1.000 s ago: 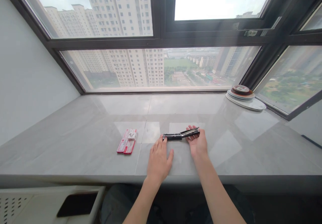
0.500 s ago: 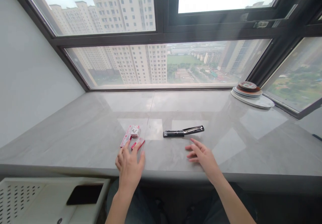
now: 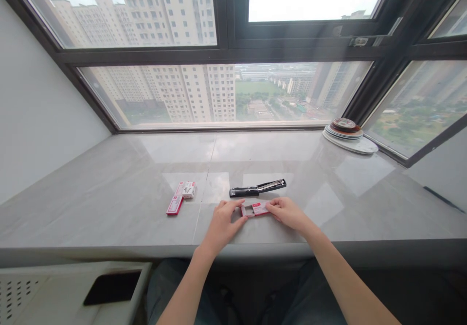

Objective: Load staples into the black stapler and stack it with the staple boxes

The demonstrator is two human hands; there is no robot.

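A small red and white staple box (image 3: 260,208) lies in front of me, its tray slid partly out to the left. The thumb and forefinger of my left hand (image 3: 224,224) grip the tray end. At the other end, my right hand (image 3: 286,213) pinches the sleeve. Just beyond the box, a black stapler (image 3: 244,191) rests on the sill with its top swung open to the right. Farther left sit more red and white boxes (image 3: 175,205), a small white one (image 3: 188,189) among them.
The grey marble sill (image 3: 120,193) runs up to a dark-framed window (image 3: 219,55). A stack of round plates (image 3: 345,133) stands at the back right. Below the front edge, at left, is a pale cabinet (image 3: 54,291) with a dark recess.
My left hand has carried one staple box rightward from the group, and my right hand has come to its other end. The box's tray now sticks out. The view has turned slightly.
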